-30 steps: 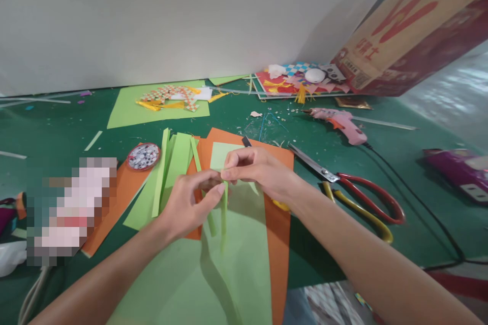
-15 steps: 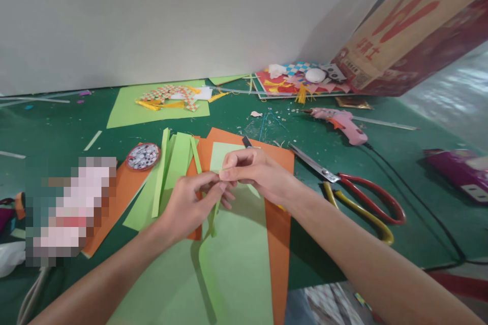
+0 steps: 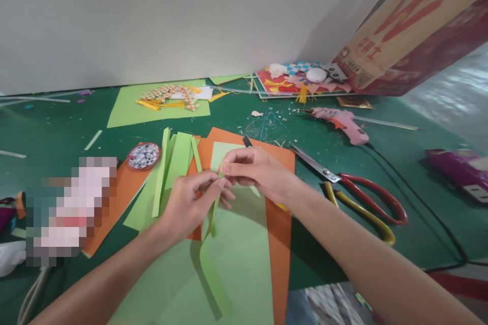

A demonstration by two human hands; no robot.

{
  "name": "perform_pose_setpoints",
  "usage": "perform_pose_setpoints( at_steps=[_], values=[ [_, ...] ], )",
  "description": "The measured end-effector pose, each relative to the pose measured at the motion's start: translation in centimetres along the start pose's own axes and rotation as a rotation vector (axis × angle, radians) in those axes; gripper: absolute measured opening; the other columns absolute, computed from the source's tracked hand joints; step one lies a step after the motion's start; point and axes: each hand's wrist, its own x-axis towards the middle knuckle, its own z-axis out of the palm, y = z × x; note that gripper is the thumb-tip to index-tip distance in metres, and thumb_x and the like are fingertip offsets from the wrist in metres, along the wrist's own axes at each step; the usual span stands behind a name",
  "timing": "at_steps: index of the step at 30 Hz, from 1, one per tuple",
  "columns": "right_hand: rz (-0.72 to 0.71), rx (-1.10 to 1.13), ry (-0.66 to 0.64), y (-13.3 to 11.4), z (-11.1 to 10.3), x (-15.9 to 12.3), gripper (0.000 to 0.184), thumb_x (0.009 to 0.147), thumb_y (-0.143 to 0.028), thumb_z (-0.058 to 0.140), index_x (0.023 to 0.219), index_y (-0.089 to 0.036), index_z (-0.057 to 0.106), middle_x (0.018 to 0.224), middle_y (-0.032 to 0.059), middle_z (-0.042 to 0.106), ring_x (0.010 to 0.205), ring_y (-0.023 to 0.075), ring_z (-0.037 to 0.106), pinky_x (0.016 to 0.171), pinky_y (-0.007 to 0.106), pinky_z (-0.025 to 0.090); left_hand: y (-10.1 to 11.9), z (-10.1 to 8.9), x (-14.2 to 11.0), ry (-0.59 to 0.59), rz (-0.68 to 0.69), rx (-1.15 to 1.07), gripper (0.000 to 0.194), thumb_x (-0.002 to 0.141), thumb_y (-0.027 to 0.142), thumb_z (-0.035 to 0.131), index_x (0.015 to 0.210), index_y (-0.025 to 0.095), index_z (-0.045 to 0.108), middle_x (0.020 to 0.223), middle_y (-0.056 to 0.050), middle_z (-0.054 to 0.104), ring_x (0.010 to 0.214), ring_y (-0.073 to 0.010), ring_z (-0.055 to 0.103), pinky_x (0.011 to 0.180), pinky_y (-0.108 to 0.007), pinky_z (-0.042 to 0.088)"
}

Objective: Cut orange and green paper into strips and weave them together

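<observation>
Both hands meet above a large light green paper sheet [image 3: 240, 264], which lies over orange paper [image 3: 280, 244]. My left hand [image 3: 194, 200] pinches a narrow green paper strip [image 3: 214, 269] between thumb and forefinger. The strip hangs below the fingers and curls toward me. My right hand [image 3: 253, 170] pinches the strip's upper end, its fingertips touching those of the left. The part between the fingertips is mostly hidden. Left of the hands lie more cut green paper strips [image 3: 177, 157]. Scissors [image 3: 335, 179] with one red and one yellow handle rest open on the right.
A pink glue gun [image 3: 341, 122] with a black cord lies at the right, behind the scissors. A round dish of googly eyes [image 3: 144, 156] stands left. Woven paper pieces [image 3: 171, 95] lie at the back. A paper bag [image 3: 404, 35] leans at the back right.
My left thumb and right fingertips have shifted slightly on the strip, and more of it shows below them. Its hanging end has swung a little to the right.
</observation>
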Motion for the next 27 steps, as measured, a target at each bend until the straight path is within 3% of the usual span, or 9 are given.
perform_pose_setpoints(
  at_steps=[15, 21, 27],
  values=[
    [-0.041, -0.036, 0.058, -0.08, -0.16, -0.06, 0.018, 0.069, -0.032, 0.065, 0.061, -0.017, 0.057, 0.056, -0.0025, 0.051, 0.050, 0.0069, 0.039, 0.046, 0.024, 0.023, -0.41, 0.07, 0.14, 0.034, -0.018, -0.017, 0.020, 0.087, 0.028, 0.050, 0.077, 0.015, 0.062, 0.068, -0.002, 0.069, 0.056, -0.0129, 0.067, 0.059, -0.022, 0.053],
    [0.000, -0.119, 0.044, -0.30, 0.03, -0.16, 0.024, 0.062, -0.035, 0.073, 0.061, -0.017, 0.057, 0.053, -0.0042, 0.049, 0.050, 0.0067, 0.039, 0.045, 0.024, 0.021, -0.36, 0.02, 0.27, 0.039, -0.017, -0.050, 0.021, 0.087, 0.027, 0.048, 0.077, 0.014, 0.061, 0.070, -0.003, 0.069, 0.061, -0.0138, 0.068, 0.062, -0.023, 0.055],
    [-0.051, -0.082, 0.071, -0.12, 0.14, -0.02, 0.028, 0.061, -0.035, 0.074, 0.057, -0.017, 0.054, 0.050, -0.0054, 0.047, 0.048, 0.0061, 0.038, 0.047, 0.024, 0.024, -0.48, 0.19, 0.24, 0.013, 0.013, 0.056, 0.023, 0.089, 0.028, 0.045, 0.077, 0.016, 0.060, 0.069, -0.003, 0.069, 0.062, -0.0137, 0.067, 0.062, -0.023, 0.054]
  ],
)
